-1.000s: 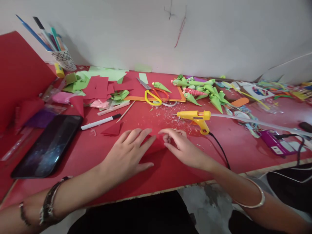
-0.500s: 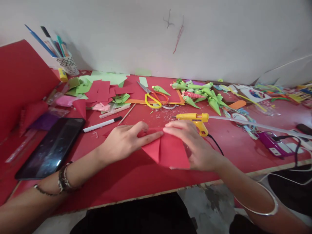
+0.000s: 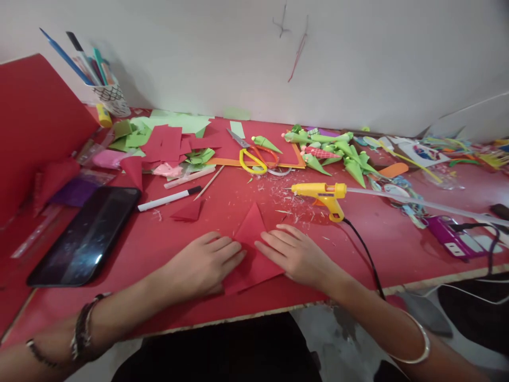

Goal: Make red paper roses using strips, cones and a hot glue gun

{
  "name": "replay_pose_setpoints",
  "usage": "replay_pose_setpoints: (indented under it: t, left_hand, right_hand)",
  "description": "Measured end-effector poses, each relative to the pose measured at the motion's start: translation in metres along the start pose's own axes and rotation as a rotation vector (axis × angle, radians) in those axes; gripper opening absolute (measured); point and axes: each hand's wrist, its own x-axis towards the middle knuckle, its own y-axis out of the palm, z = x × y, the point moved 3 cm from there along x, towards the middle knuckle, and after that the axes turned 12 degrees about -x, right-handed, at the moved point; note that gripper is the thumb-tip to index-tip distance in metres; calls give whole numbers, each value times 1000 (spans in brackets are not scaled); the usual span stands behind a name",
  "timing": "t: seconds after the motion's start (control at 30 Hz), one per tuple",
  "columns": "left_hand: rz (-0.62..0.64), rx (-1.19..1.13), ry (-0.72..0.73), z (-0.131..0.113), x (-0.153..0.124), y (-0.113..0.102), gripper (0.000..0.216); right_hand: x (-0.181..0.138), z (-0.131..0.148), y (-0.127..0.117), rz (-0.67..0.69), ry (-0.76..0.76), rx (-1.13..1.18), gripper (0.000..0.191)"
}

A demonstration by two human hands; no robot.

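A red sheet of paper (image 3: 256, 268), folded to a point at its far end, lies on the table in front of me. My left hand (image 3: 209, 262) rests over its left edge, fingers stretched out and pressing down; its thumb is mostly hidden. From the other side, my right hand (image 3: 300, 254) lays its extended fingers flat on the paper's right edge. Left of the paper's tip sits a small folded red paper piece (image 3: 189, 211), touched by neither hand. Beyond my right hand lies a yellow glue gun (image 3: 322, 196) with a long clear glue stick (image 3: 401, 200) in its back.
Scissors (image 3: 254, 159), a white marker (image 3: 169, 199) and red and green paper scraps (image 3: 170, 143) lie farther back. Several green paper cones (image 3: 353, 164) are heaped behind the glue gun. A phone (image 3: 85, 239) lies left, a purple power strip (image 3: 453, 236) right. The table edge is close.
Both hands have moved nearer to me, and the red paper now lies lower, its pointed tip facing away. The small folded red piece and the glue gun's cord show more fully.
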Motion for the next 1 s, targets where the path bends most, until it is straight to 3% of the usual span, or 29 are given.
replay_pose_setpoints:
  t: [0.13, 0.33, 0.5, 0.7, 0.9, 1.0]
  left_hand:
    - [-49, 60, -81, -11, -3, 4, 23]
    - [-118, 28, -111, -11, -5, 4, 16]
    - [-155, -150, -339, 4, -5, 5, 21]
    - [-130, -126, -455, 11, -6, 4, 25]
    - [-113, -65, -545, 16, -6, 4, 21]
    - [-191, 28, -402, 13, -6, 1, 33]
  right_hand:
    - [1, 0, -2, 99, 17, 241, 34]
    - [7, -10, 5, 88, 130, 547, 20]
    - [17, -17, 10, 115, 200, 715, 20]
    - [24, -23, 19, 142, 320, 693, 24]
    - [25, -19, 24, 160, 346, 581, 24]
    - [24, -17, 23, 153, 345, 562, 22]
